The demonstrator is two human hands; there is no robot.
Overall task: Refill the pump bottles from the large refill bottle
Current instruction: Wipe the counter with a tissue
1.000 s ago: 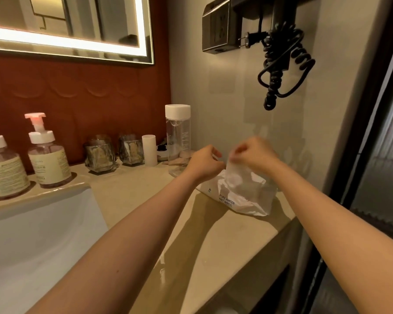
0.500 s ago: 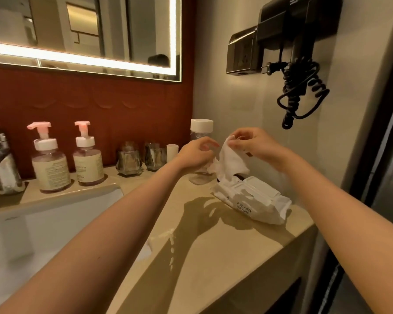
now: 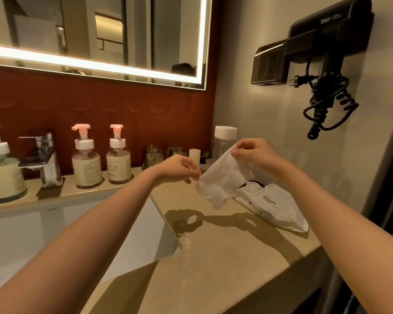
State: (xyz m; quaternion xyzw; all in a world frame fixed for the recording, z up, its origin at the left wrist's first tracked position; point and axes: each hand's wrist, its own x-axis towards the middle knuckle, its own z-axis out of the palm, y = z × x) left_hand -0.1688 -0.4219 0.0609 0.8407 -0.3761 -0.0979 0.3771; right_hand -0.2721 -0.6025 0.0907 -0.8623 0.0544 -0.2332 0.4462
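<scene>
The left hand [image 3: 179, 168] and right hand [image 3: 256, 155] are pinching a wet wipe [image 3: 222, 180] over the counter's [image 3: 225, 245] right end, while the pump bottles [image 3: 86, 164] are sitting capped along its back edge, seemingly not being filled.

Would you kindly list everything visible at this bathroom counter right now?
counter: one, beige, foreground
sink: one, white, lower left
pump bottles: two, pink pumps, back ledge
large bottle: one, white cap, far left
faucet: one, chrome, between those bottles
tumblers: two, clear glass, back ledge
clear bottle: one, white cap, corner
wipes pack: one, white, counter right
wet wipe: one, white, held over counter
hair dryer: one, black, side wall
mirror: one, lit-edged, upper left
left hand: one, pinches wipe's left edge
right hand: one, pinches wipe's top corner
</scene>
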